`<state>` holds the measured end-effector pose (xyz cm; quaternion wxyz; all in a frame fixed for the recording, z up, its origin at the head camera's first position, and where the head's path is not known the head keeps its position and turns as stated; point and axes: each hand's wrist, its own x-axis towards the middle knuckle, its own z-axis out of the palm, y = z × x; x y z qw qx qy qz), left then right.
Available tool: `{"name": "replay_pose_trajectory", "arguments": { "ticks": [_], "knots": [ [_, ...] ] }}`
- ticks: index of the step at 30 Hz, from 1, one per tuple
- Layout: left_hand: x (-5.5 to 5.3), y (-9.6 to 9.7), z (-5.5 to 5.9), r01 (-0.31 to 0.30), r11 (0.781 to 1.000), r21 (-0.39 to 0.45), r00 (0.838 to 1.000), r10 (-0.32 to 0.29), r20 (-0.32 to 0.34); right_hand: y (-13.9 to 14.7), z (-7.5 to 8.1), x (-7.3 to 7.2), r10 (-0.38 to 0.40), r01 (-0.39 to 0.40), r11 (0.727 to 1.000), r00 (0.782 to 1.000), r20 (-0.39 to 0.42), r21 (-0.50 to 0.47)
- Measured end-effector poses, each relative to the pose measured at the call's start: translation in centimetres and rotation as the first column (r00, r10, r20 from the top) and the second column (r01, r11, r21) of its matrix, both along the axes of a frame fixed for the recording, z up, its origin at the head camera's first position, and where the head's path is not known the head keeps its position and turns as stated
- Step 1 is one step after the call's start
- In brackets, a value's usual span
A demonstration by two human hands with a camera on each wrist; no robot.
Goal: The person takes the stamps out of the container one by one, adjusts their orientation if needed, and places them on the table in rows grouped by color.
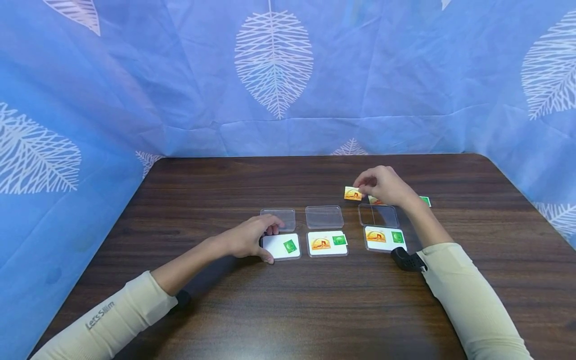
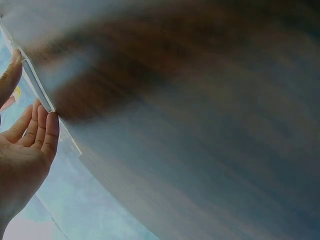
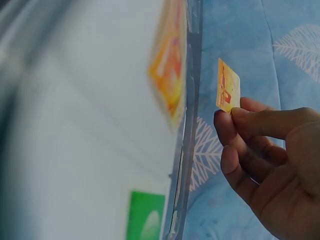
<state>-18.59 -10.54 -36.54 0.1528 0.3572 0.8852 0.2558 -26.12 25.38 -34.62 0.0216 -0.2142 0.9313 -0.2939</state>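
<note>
My right hand (image 1: 386,186) pinches a small orange picture sticker (image 1: 353,194) between thumb and fingertips, above the far part of the table. In the right wrist view the orange sticker (image 3: 228,89) stands upright from the fingertips. The left hand (image 1: 246,238) grips the leftmost clear plastic case (image 1: 272,248) by its edges, thumb at the near side and fingers at the far side. A white card with one green sticker (image 1: 290,246) lies in that case. The middle case (image 1: 315,253) and the right case (image 1: 372,246) each hold a white card with an orange and a green sticker.
Behind the cases lie three clear lids, left (image 1: 288,218), middle (image 1: 324,217) and right (image 1: 385,216). Another orange sticker (image 1: 374,200) and a green one (image 1: 425,201) lie partly hidden by the right hand and arm. A blue leaf-patterned cloth (image 1: 193,75) hangs behind the brown table (image 1: 288,310).
</note>
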Motion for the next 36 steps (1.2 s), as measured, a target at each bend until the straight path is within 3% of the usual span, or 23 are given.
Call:
{"name": "replay_pose_trajectory", "arguments": {
  "ticks": [17, 36],
  "knots": [
    [-0.03, 0.03, -0.12, 0.002, 1.000, 0.002, 1.000, -0.002, 0.000, 0.39, 0.05, -0.33, -0.044, 0.040, 0.994, 0.998, 0.038, 0.097],
    [-0.04, -0.05, -0.06, 0.025, 1.000, 0.015, 1.000, -0.025, -0.017, 0.64, 0.49, -0.47, -0.015, 0.009, 0.992, 0.999, 0.046, 0.125]
  ]
}}
